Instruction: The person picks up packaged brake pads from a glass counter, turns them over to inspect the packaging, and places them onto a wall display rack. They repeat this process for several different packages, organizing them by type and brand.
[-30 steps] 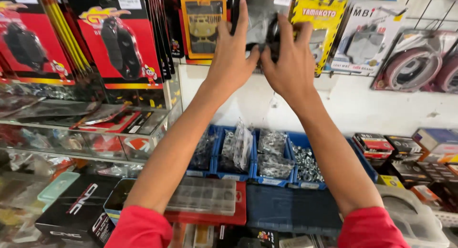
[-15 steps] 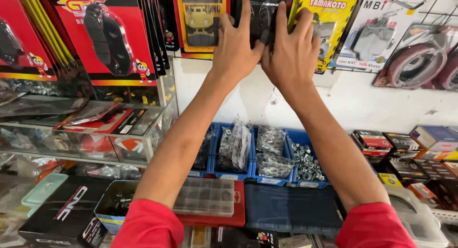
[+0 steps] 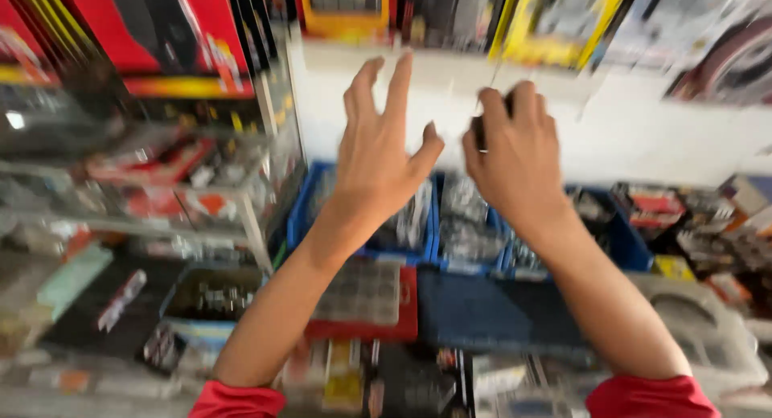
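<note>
The picture is motion-blurred. My left hand point(image 3: 384, 149) is raised in front of the white wall with its fingers spread and nothing in it. My right hand point(image 3: 521, 157) is beside it, fingers curled around a small dark item point(image 3: 479, 130) that shows only at the fingertips; what it is cannot be made out. Both hands hover above blue bins point(image 3: 450, 225) filled with clear bags of small metal parts. Red sleeves point(image 3: 241, 402) cover my upper arms.
Red and yellow blister packs point(image 3: 161, 32) hang along the top. A glass display case point(image 3: 161, 185) with packaged parts stands at the left. A clear compartment box on a red tray point(image 3: 362, 301) lies below the hands. More boxes and packs point(image 3: 708, 225) crowd the right.
Both hands have come down from the hanging dark pack on the wall. The left hand has let go and spread open; the right has curled shut on a small dark item. The view dropped and blurred.
</note>
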